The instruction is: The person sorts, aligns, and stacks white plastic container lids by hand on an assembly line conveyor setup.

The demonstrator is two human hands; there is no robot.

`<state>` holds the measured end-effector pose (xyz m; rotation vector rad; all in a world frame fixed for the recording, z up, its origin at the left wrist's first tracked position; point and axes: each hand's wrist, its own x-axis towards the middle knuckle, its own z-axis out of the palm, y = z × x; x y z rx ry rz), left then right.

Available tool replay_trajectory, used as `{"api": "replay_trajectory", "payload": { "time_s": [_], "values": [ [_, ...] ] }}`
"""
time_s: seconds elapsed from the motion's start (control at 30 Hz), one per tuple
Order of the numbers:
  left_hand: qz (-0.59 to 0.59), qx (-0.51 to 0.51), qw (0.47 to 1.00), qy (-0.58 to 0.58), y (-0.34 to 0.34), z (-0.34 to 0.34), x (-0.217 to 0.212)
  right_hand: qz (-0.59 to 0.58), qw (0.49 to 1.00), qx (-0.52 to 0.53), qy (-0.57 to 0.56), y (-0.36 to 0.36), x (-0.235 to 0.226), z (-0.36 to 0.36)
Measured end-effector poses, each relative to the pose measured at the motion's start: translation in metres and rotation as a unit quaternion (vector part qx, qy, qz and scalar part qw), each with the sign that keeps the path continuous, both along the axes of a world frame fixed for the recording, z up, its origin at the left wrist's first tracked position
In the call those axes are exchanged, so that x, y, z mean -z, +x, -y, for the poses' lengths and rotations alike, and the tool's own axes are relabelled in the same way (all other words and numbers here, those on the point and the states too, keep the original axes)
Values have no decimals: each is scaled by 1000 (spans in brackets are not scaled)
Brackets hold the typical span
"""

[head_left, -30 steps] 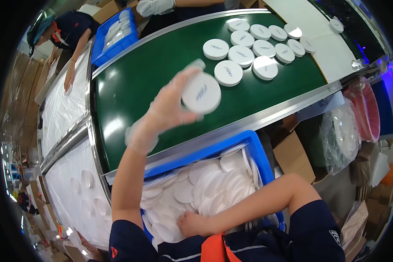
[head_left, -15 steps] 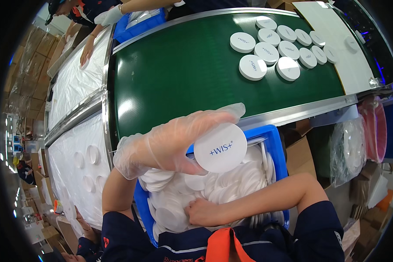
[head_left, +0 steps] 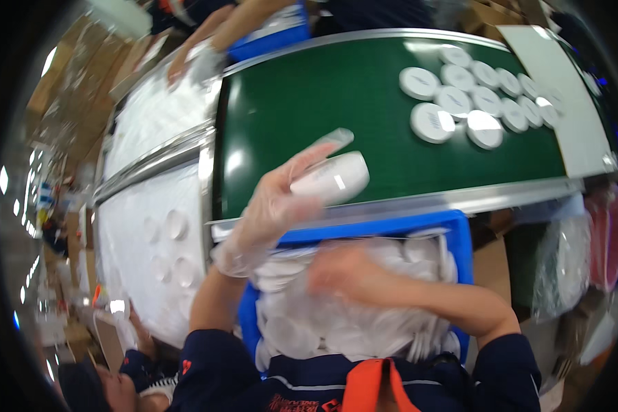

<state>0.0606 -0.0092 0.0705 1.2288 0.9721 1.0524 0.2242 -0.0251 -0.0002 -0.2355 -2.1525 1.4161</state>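
My left hand (head_left: pixel 271 202), in a clear plastic glove, is closed round a white round lid (head_left: pixel 336 177), held tilted over the near edge of the green conveyor belt (head_left: pixel 302 89). My right hand (head_left: pixel 343 271) is smeared by motion above a blue bin (head_left: pixel 464 257), so its fingers cannot be read. Many thin white round discs (head_left: pixel 288 333) fill that bin in front of my body. Several white lids (head_left: pixel 453 101) with blue print lie flat in a cluster toward the belt's far right.
A metal rail (head_left: pixel 405 206) runs along the belt's near side. To the left stands a white-covered table (head_left: pixel 134 240) with several white discs (head_left: pixel 177 225). Another person's hands (head_left: pixel 209 62) work at the far left, near a second blue bin (head_left: pixel 275 34). Another person (head_left: pixel 110 388) is at lower left.
My left hand has tipped the lid so its side shows and its print is no longer readable. My right hand has lifted from the discs toward the bin's far side. The whole view has shifted.
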Motion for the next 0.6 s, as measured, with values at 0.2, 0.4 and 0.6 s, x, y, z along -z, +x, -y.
{"api": "replay_trajectory", "payload": {
  "time_s": [0.2,0.4,0.6],
  "values": [
    [365,-191,869,-274,29,44,50,-31,946,319,-48,6,-15,-30],
    [149,-179,953,-197,36,72,38,33,915,370,160,-4,-16,-13],
    [32,-296,952,-73,38,75,54,40,956,278,87,1,-19,-17]
  ]
}}
